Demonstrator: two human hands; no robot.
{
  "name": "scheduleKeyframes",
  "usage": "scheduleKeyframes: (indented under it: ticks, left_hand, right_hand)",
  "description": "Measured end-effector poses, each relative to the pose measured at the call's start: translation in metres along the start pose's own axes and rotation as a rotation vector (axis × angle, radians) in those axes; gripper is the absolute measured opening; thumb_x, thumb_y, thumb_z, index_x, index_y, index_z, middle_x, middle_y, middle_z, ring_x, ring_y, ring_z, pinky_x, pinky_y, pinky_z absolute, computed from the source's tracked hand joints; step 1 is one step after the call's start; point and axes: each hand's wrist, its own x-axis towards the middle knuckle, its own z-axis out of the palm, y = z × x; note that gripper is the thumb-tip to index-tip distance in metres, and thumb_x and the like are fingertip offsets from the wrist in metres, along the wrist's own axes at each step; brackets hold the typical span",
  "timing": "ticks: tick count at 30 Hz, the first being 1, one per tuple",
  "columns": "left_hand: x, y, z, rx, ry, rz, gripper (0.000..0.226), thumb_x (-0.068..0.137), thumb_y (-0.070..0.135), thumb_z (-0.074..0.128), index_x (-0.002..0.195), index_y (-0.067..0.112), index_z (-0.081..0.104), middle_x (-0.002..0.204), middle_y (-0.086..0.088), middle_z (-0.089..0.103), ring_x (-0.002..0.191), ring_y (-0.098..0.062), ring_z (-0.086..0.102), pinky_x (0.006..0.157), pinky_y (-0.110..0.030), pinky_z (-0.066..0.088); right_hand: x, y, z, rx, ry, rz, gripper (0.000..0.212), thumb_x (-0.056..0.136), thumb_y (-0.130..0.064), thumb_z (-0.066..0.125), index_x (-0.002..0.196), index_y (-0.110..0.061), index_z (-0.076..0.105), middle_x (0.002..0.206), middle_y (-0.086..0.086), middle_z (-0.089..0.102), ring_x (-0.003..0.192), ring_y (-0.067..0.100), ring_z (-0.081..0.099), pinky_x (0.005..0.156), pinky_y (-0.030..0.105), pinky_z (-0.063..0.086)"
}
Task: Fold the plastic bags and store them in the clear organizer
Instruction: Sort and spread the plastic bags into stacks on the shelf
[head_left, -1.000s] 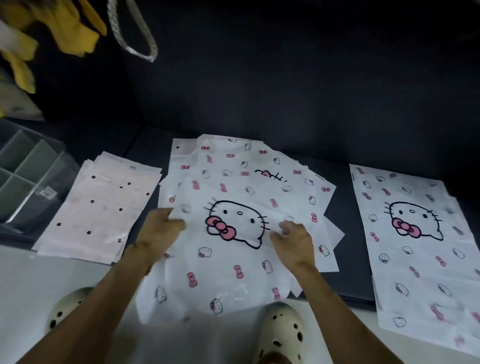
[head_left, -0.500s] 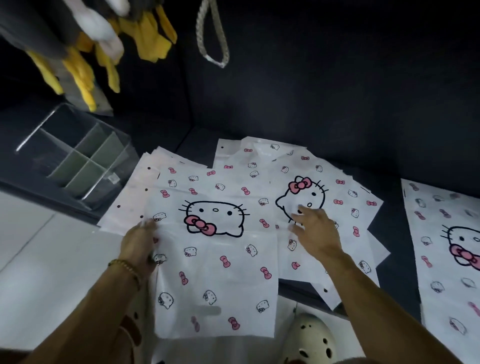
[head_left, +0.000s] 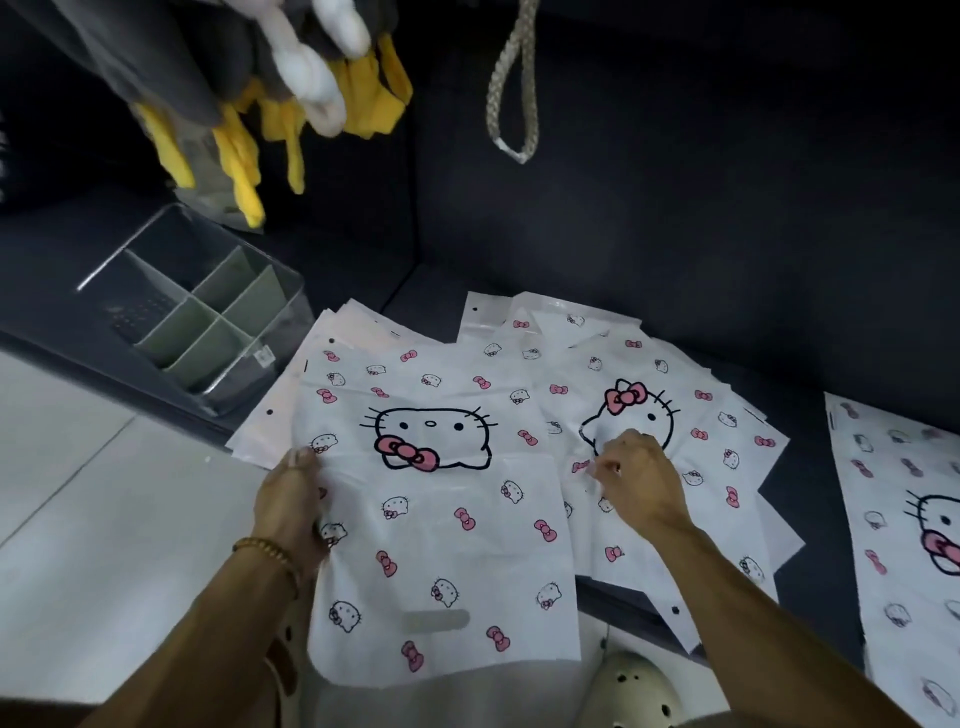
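Handling: thin, slick plastic, I judge it light and floppy, apt to slide over the sheets beneath; best taken at an edge or corner, then pressed flat along each crease.
Top bag: the front bag (head_left: 441, 519) lies flat on the dark seat, its lower end with the cut-out handle hanging over the seat's front edge toward the floor.
Left hand: my left hand (head_left: 293, 506) grips the bag's left edge, thumb on top and fingers curled under the sheet.
Right hand: my right hand (head_left: 636, 478) rests on the loose pile of bags (head_left: 691, 415) just beside the front bag, fingers curled and seemingly pinching a sheet; I cannot tell exactly what it has hold of.
Organizer: the clear organizer (head_left: 208, 322) sits at the left on the seat, near the bags, its green-divided compartments showing nothing inside.
Other bags: one more printed bag (head_left: 904, 519) lies well apart at the right edge.
Change: half a second ago the right hand lay flatter over the pile's cat face; now its fingers have drawn in. The left hand keeps its hold on the same edge.
Progress: no fold made yet, by my reckoning.
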Motion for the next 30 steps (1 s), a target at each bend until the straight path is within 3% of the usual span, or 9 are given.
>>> scheduleKeyframes:
  ticks: [3, 7, 12, 15, 19, 21, 24, 27, 30]
  left_hand:
    - [0.001, 0.003, -0.004, -0.041, 0.013, 0.008, 0.022, 0.096, 0.021, 0.049, 0.078, 0.017, 0.06, 0.082, -0.006, 0.064, 0.073, -0.023, 0.061, 0.067, -0.034, 0.052]
    - [0.0, 0.0, -0.003, -0.051, 0.059, -0.013, 0.023, 0.095, 0.022, 0.049, 0.075, 0.017, 0.059, 0.079, -0.005, 0.062, 0.07, -0.021, 0.06, 0.06, -0.031, 0.05]
    - [-0.009, -0.006, 0.008, -0.099, 0.014, -0.144, 0.02, 0.095, 0.026, 0.051, 0.078, 0.02, 0.059, 0.083, -0.005, 0.065, 0.074, -0.024, 0.064, 0.06, -0.034, 0.054]
    - [-0.018, -0.009, 0.014, -0.04, -0.057, -0.213, 0.014, 0.094, 0.026, 0.053, 0.093, 0.014, 0.061, 0.095, -0.011, 0.067, 0.09, -0.033, 0.066, 0.08, -0.049, 0.054]
    - [-0.027, -0.008, 0.013, -0.117, -0.381, -0.266, 0.045, 0.091, 0.047, 0.054, 0.116, 0.01, 0.063, 0.116, -0.017, 0.066, 0.106, -0.035, 0.063, 0.098, -0.051, 0.045]
    - [-0.027, -0.011, 0.013, -0.001, -0.49, -0.175, 0.049, 0.086, 0.049, 0.062, 0.115, 0.01, 0.066, 0.108, -0.014, 0.07, 0.103, -0.033, 0.065, 0.095, -0.047, 0.048]
    - [-0.02, -0.021, 0.014, 0.313, -0.333, 0.056, 0.018, 0.084, 0.009, 0.067, 0.101, 0.004, 0.068, 0.082, -0.006, 0.073, 0.08, -0.028, 0.068, 0.069, -0.033, 0.054]
    - [-0.009, -0.024, 0.005, 0.392, -0.228, 0.094, 0.027, 0.084, -0.01, 0.052, 0.099, 0.009, 0.064, 0.081, -0.003, 0.067, 0.07, -0.017, 0.059, 0.056, -0.024, 0.045]
    - [0.0, -0.021, -0.007, 0.411, -0.154, 0.111, 0.032, 0.081, -0.013, 0.051, 0.093, 0.015, 0.06, 0.084, -0.001, 0.065, 0.071, -0.014, 0.058, 0.053, -0.023, 0.044]
  right_hand:
    - [0.014, -0.007, -0.018, 0.107, -0.004, 0.138, 0.023, 0.094, -0.015, 0.057, 0.076, -0.009, 0.069, 0.079, 0.007, 0.066, 0.071, 0.025, 0.061, 0.064, 0.034, 0.053]
    - [0.037, -0.022, -0.059, 0.316, 0.193, 0.47, 0.029, 0.097, -0.016, 0.046, 0.071, -0.007, 0.057, 0.073, 0.009, 0.056, 0.077, 0.026, 0.054, 0.066, 0.027, 0.043]
    - [0.028, -0.082, -0.074, 0.601, 0.184, 0.223, 0.022, 0.098, -0.011, 0.047, 0.082, -0.003, 0.06, 0.073, 0.003, 0.051, 0.065, 0.013, 0.045, 0.048, 0.008, 0.035]
    - [0.004, -0.126, -0.053, 0.583, -0.006, 0.009, 0.026, 0.099, -0.016, 0.049, 0.074, -0.02, 0.054, 0.066, -0.008, 0.051, 0.056, 0.005, 0.043, 0.05, 0.015, 0.035]
    - [-0.027, -0.159, -0.015, 0.246, -0.377, -0.185, 0.021, 0.099, -0.026, 0.046, 0.082, -0.017, 0.055, 0.079, -0.002, 0.062, 0.072, 0.015, 0.056, 0.071, 0.034, 0.048]
    - [-0.034, -0.166, -0.007, 0.335, -0.579, -0.193, 0.017, 0.099, -0.022, 0.047, 0.093, -0.017, 0.062, 0.085, -0.004, 0.064, 0.077, 0.011, 0.059, 0.081, 0.036, 0.05]
    - [-0.037, -0.164, -0.008, 0.585, -0.86, -0.095, 0.023, 0.099, -0.018, 0.049, 0.107, -0.03, 0.067, 0.089, -0.017, 0.071, 0.083, 0.0, 0.068, 0.073, 0.015, 0.051]
    - [-0.024, -0.127, -0.008, 0.486, -0.467, -0.036, 0.031, 0.096, -0.018, 0.058, 0.127, -0.017, 0.061, 0.116, -0.009, 0.066, 0.116, 0.01, 0.059, 0.091, 0.012, 0.042]
    - [-0.015, -0.064, -0.015, -0.015, -0.175, 0.041, 0.05, 0.096, -0.018, 0.054, 0.145, -0.018, 0.04, 0.15, 0.001, 0.041, 0.138, 0.019, 0.036, 0.111, 0.031, 0.031]
